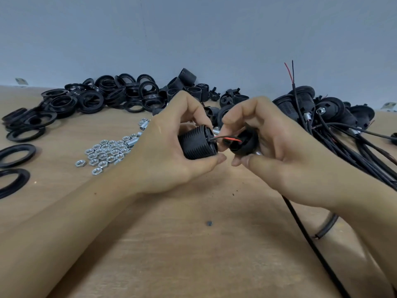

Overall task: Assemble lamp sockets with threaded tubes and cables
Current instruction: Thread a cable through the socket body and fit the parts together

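Wooden bench [193, 244]: socket halves held apart over it.
Left hand [171, 151] grips threaded socket body [196, 144]; right hand [275, 147] grips cap [242, 145] just beside, wires [227, 138] bridging, likely ready for closing.

We have both forearms stretched forward over the table, converging so that our hands meet in the middle, nearly touching at the thumbs. Our left hand [171, 147] is palm-right, fingers curled over the top and thumb pressed beneath what it grips. Our right hand [272, 147] faces it, fingers bent down over the top, thumb reaching leftward below, pinching its own piece. Both thumb tips point toward each other with a small gap between. A dark band circles our right wrist [326, 226].
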